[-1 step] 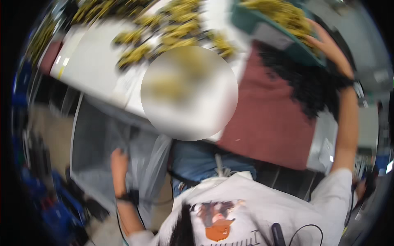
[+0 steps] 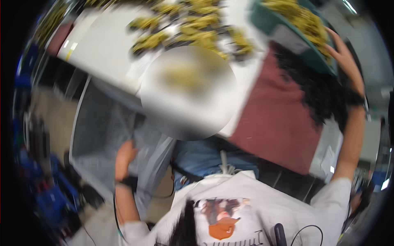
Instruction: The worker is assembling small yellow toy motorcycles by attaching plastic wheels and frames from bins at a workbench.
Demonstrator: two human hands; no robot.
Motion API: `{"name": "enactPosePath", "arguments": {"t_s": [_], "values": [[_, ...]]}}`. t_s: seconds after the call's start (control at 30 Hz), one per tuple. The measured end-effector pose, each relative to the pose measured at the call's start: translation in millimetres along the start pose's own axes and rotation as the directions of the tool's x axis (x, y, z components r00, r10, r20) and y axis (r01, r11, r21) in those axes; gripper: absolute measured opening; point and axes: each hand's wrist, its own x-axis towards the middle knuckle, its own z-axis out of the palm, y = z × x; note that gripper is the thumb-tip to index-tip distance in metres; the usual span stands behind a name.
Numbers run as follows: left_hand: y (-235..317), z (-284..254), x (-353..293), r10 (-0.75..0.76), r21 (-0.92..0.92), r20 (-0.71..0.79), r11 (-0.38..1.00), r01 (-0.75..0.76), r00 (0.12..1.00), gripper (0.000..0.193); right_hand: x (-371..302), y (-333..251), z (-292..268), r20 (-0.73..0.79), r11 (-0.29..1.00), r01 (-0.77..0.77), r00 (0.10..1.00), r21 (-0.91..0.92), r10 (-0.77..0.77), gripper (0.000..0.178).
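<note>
My right hand [image 2: 347,59] is at the right side of a green bin [image 2: 262,18], its thumb and fingers gripping the rim. Heaped inside are yellow bundles [image 2: 301,18], perhaps coiled cable. My left hand [image 2: 126,153] is low at the left, over a grey plastic bag [image 2: 96,135] that hangs open beside the table. Motion blur smears its fingers, so whether it holds anything is unclear. More yellow bundles with dark ends [image 2: 201,26] lie in rows on the white table [image 2: 102,45]. A blurred round patch hides the table's middle.
A dark red mat [image 2: 279,123] covers the table's right part. Many black pieces [image 2: 312,90] are piled on it, below the green bin. Blue objects [image 2: 51,188] stand on the floor at the far left. A clear plastic sheet or bag [image 2: 328,151] lies at the mat's right edge.
The view has shifted, so the table and green bin appear farther right. My left hand has moved slightly forward over the bag. My right hand stays at the bin.
</note>
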Motion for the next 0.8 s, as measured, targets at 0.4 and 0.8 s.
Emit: {"name": "enactPosePath", "arguments": {"t_s": [0.4,0.8], "values": [[62.9,154.0,126.3,-0.035,-0.49,0.479,0.818,0.3,0.877,0.041,-183.3,-197.7,-32.3,0.407,0.909,-0.409,0.846,0.083,0.343,0.047],[-34.0,21.0,86.3,-0.293,0.004,0.405,0.948,0.319,0.866,0.032,-122.2,-334.3,99.4,0.653,0.615,-0.301,0.577,0.729,-0.491,0.043]]}}
